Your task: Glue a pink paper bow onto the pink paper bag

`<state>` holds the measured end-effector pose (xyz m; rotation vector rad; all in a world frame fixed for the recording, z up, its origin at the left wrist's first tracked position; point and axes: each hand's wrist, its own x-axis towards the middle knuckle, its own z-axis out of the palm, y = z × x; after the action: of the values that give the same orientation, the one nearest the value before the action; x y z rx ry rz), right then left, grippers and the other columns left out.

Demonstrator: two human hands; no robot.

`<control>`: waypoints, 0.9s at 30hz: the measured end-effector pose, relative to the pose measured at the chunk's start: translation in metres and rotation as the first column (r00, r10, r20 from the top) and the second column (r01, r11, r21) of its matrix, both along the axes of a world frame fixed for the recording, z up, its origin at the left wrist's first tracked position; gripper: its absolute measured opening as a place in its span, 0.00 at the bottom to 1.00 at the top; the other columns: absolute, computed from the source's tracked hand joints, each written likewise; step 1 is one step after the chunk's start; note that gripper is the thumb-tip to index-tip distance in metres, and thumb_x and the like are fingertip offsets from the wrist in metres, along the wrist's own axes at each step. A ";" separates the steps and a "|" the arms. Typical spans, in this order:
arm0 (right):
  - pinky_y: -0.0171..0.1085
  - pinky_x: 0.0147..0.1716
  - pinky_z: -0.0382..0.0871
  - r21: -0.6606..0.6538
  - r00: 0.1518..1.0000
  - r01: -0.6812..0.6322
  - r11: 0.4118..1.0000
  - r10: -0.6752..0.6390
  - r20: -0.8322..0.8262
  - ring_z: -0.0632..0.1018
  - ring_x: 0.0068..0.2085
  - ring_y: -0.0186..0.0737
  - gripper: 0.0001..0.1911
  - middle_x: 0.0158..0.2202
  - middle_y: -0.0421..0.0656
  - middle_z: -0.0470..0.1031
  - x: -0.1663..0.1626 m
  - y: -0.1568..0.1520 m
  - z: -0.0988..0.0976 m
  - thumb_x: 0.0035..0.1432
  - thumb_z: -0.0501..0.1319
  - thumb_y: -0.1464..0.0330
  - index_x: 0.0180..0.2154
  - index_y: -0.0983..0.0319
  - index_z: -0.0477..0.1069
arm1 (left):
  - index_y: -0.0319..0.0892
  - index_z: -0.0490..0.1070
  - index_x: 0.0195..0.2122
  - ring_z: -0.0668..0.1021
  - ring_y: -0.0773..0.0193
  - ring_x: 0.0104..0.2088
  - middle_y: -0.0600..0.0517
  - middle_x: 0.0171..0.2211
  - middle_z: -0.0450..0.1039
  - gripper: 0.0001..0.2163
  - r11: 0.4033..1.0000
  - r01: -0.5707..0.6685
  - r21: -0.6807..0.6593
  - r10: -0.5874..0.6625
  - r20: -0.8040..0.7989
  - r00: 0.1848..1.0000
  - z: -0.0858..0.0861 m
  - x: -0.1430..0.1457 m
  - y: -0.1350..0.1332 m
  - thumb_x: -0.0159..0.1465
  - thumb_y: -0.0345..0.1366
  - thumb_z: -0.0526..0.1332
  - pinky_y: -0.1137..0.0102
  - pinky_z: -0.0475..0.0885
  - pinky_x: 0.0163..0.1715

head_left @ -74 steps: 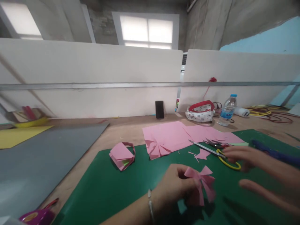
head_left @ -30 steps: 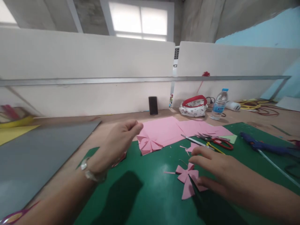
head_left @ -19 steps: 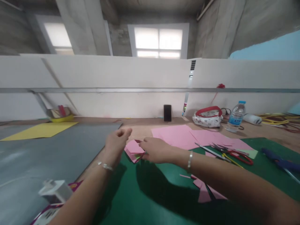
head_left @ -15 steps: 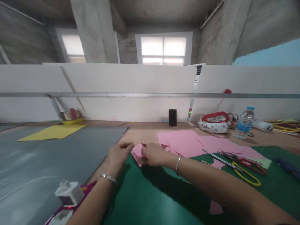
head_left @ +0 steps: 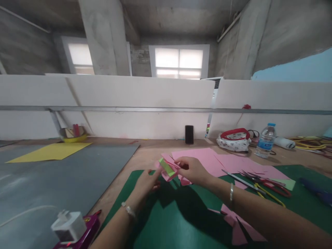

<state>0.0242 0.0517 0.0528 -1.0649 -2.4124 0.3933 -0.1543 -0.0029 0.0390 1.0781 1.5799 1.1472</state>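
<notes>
From where I stand, the green mat (head_left: 158,228) anchors everything on the bench (head_left: 153,148). The small pink paper box (head_left: 168,169) with a lime-green patch is up in the air over the mat's far edge, its shadow falling on the mat below. The right hand (head_left: 193,169) has its grip closed on the box, thumb and fingertips pinching the side nearest it, probably because thin folded paper would crush under a full fist. The left hand (head_left: 147,181) reaches up from the mat's left side with fingers against the box's lower edge. I can't tell whether that grip pinches or merely props; I'd guess it steadies the tilt so the green patch faces the person.

A pink paper bow (head_left: 237,233) lies on the mat's near right part, partly behind the right forearm, laid flat perhaps to leave both hands for the box. Pink sheets (head_left: 198,157) spread across the mat's far edge, likely to keep the middle open. On the mat's right half, yellow-handled scissors (head_left: 241,180) and red-handled scissors (head_left: 276,187) lie crowded together, seemingly parked within the right hand's reach.
</notes>
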 end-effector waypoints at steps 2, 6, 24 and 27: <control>0.32 0.35 0.69 0.016 0.995 0.026 1.000 -0.025 -0.094 0.75 0.35 0.34 0.13 0.36 0.43 0.76 0.027 -0.019 0.002 0.60 0.55 0.73 0.47 0.65 0.70 | 0.37 0.67 0.47 0.80 0.62 0.34 0.48 0.33 0.77 0.18 0.989 0.144 0.032 -0.147 0.133 0.980 -0.001 0.027 -0.009 0.59 0.43 0.62 0.67 0.75 0.37; 0.38 0.40 0.69 0.051 0.986 0.051 0.997 -0.042 -0.164 0.75 0.38 0.39 0.16 0.38 0.46 0.76 0.074 -0.055 -0.002 0.54 0.59 0.74 0.46 0.66 0.71 | 0.41 0.65 0.50 0.80 0.61 0.33 0.49 0.34 0.79 0.28 0.953 0.279 0.122 -0.302 0.257 0.918 -0.002 0.066 -0.018 0.48 0.41 0.69 0.70 0.73 0.34; 0.41 0.30 0.67 0.731 0.998 0.054 0.680 -0.042 -0.035 0.72 0.33 0.44 0.16 0.31 0.49 0.74 0.110 -0.070 -0.008 0.61 0.58 0.71 0.51 0.68 0.69 | 0.39 0.75 0.31 0.72 0.64 0.24 0.50 0.24 0.75 0.17 0.973 0.191 0.133 -0.219 0.250 0.943 -0.017 0.109 -0.044 0.46 0.46 0.70 0.73 0.66 0.22; 0.38 0.27 0.64 0.643 0.986 0.128 0.755 -0.029 -0.162 0.71 0.27 0.39 0.13 0.25 0.44 0.74 0.109 -0.074 -0.009 0.61 0.59 0.71 0.47 0.67 0.70 | 0.40 0.76 0.34 0.74 0.63 0.25 0.48 0.26 0.77 0.17 0.980 0.124 0.153 -0.156 0.216 0.964 -0.013 0.106 -0.043 0.46 0.45 0.69 0.73 0.67 0.22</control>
<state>0.1336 -0.0218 0.0438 -0.7694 -2.0977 -0.3854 -0.0483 -0.0456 0.0263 1.0877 1.2420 1.2496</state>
